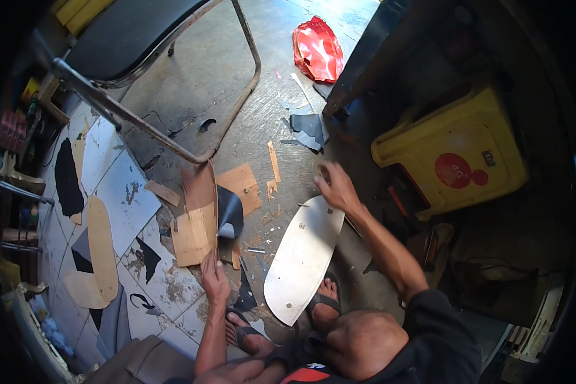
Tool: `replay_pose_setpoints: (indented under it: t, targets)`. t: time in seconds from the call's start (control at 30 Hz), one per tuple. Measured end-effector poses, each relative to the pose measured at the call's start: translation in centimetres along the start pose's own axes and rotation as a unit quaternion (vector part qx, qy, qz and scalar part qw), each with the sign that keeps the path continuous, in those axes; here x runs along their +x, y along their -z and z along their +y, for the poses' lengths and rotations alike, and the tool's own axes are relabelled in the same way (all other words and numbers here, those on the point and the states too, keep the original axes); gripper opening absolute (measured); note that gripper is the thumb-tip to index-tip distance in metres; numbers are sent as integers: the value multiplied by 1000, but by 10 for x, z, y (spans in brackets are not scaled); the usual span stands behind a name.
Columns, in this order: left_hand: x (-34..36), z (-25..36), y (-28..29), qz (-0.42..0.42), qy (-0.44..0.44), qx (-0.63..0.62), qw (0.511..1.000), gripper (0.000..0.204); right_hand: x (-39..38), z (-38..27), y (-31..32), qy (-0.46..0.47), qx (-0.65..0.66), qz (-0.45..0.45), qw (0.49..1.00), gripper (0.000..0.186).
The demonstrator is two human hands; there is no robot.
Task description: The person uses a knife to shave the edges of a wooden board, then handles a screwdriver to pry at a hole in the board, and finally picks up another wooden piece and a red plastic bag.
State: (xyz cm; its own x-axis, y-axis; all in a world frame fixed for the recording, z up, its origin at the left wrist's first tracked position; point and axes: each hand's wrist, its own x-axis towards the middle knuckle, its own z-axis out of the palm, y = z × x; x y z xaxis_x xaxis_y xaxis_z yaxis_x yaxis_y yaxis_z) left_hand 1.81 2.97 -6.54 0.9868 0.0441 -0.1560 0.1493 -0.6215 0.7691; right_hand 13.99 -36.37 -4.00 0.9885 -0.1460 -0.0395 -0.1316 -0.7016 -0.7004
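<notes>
My left hand (216, 278) grips the lower end of a thin, bent plywood sheet (197, 224), which stands tilted above the floor. Behind it are a dark, glossy curved scrap (229, 211) and another flat piece of plywood (242, 187). A long white board with rounded ends (304, 262) lies between my feet and my right hand, with small square marks or fittings on it. My right hand (336, 187) hovers at the board's far end, its fingers loosely bent and apart, nothing visible in them. Slight blur softens its fingertips.
A metal-framed chair with a dark seat (134, 38) stands at upper left. On the right is a yellow plastic stool (454, 153), tipped over. A red plastic bag (317, 51) lies far ahead. Rounded tan cut-outs (102, 249) and dark scraps (307, 128) litter the floor.
</notes>
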Motion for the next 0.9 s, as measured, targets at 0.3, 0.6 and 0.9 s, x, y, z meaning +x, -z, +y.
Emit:
replay_pose_setpoints:
  t: [0.3,0.6,0.9]
  targets:
    - [-81,-12,87,18,114,-90,989,44,288,39,-41,12,-214,120,969,72]
    - [-105,48,125,74,328,-41,941,49,335,58,-44,-113,-279,69,951,54]
    - [-94,51,143,82,358,-8,930,49,235,-20,-60,228,-160,158,947,54]
